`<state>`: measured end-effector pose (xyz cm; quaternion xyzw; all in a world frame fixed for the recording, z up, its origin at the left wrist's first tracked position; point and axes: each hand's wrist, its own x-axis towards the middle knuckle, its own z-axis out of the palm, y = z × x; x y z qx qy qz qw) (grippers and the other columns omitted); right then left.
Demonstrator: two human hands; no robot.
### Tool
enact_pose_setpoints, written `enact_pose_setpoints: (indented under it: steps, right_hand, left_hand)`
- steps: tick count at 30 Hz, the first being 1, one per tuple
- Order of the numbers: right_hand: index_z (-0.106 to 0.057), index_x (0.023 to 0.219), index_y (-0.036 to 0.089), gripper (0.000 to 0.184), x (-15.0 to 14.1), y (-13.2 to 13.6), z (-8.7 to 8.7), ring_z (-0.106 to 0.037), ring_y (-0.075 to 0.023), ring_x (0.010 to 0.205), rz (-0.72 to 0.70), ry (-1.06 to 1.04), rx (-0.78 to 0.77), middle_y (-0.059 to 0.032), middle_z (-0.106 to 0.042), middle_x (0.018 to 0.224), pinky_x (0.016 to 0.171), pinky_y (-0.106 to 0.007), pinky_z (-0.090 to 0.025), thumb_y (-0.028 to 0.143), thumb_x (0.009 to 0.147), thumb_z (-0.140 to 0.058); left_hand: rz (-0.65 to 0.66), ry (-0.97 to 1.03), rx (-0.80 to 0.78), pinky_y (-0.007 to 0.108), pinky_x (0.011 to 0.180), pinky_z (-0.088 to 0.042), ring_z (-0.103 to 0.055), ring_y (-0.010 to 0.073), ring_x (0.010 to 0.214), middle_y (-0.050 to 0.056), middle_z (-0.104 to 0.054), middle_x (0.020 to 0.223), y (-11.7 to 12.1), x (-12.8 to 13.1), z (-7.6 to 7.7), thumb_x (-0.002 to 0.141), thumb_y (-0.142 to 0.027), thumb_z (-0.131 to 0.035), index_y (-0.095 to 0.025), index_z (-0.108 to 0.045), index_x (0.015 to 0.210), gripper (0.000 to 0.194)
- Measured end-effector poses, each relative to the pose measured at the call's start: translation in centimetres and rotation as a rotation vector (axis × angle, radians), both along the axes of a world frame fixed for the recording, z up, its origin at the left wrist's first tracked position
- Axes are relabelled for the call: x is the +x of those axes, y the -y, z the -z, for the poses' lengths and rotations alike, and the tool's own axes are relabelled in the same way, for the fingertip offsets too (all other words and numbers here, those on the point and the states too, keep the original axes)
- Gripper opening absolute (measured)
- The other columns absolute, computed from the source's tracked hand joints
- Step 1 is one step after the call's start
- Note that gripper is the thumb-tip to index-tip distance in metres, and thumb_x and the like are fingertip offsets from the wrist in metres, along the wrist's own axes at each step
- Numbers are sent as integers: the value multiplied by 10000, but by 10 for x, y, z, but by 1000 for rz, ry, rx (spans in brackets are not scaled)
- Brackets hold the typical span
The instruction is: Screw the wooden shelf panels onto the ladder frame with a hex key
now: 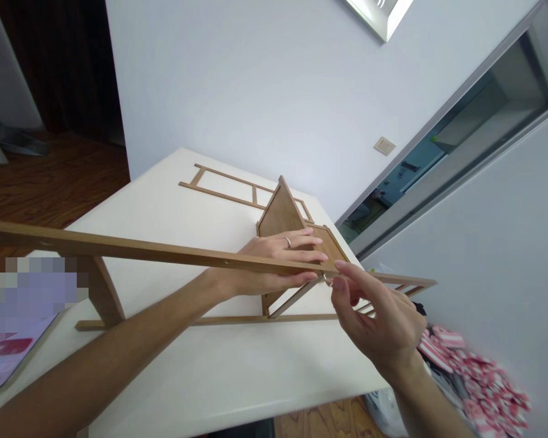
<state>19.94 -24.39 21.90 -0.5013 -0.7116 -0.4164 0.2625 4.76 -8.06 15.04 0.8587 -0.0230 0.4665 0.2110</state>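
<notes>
A wooden ladder-shaped side frame (164, 250) stands on its long edge across the table, with a wooden shelf panel (281, 213) set against it. My left hand (274, 258) reaches behind the upper rail, fingers stretched along one side and thumb below, gripping the frame near the shelf joint. At the rail's underside, my right hand (374, 310) pinches a small bent metal hex key (326, 280); the fingers hide most of it. A second wooden panel (329, 243) lies beyond the fingers.
Another ladder-shaped wooden frame (223, 193) lies flat at the back of the white table (237, 377). A tablet-like screen (22, 359) sits at the left. Pink striped cloth (484, 377) and a plastic bag (383, 410) are beyond the right edge. A wall (256, 91) borders the far side.
</notes>
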Motion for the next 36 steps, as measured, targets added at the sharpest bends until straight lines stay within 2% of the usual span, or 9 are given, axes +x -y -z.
enact_pose_setpoints:
  steps: [8,13,21,26,36]
  right_hand:
    - [-665,1161,243,217,0,0,5,-643,-59,450,13,-40,-3,100,-724,653,582,-147,-545,134,975,-679]
    - [-633,1272,251,312,1,2,12,-678,-79,479,-34,-130,-77,71,-765,745,548,-179,-569,135,987,-685]
    - [-636,1294,253,376,1,4,23,-664,-78,452,-44,-255,-35,50,-789,819,501,-197,-588,103,959,-718]
    - [-648,1287,242,346,4,4,28,-641,-69,441,-61,-288,-48,36,-783,814,449,-180,-567,114,970,-703]
    - [-647,1305,228,390,6,5,33,-636,-75,470,-83,-354,-47,6,-782,846,476,-195,-606,75,951,-701]
  left_hand:
    - [-12,-2,8,354,1169,-561,-575,234,1472,59,-677,1492,1,0,0,1053,-414,-596,-254,-742,1314,339]
    - [-10,17,17,359,1155,-575,-586,245,1461,74,-678,1487,1,0,0,1052,-417,-594,-246,-753,1302,342]
    - [-14,16,3,371,1168,-565,-582,233,1465,76,-665,1504,1,1,1,1045,-393,-613,-246,-744,1310,330]
    - [-11,21,15,365,1182,-552,-565,230,1481,68,-668,1499,0,2,1,1045,-382,-614,-253,-738,1314,322]
    - [-18,5,9,360,1159,-570,-571,244,1475,65,-649,1524,0,1,1,1047,-402,-604,-263,-734,1324,336]
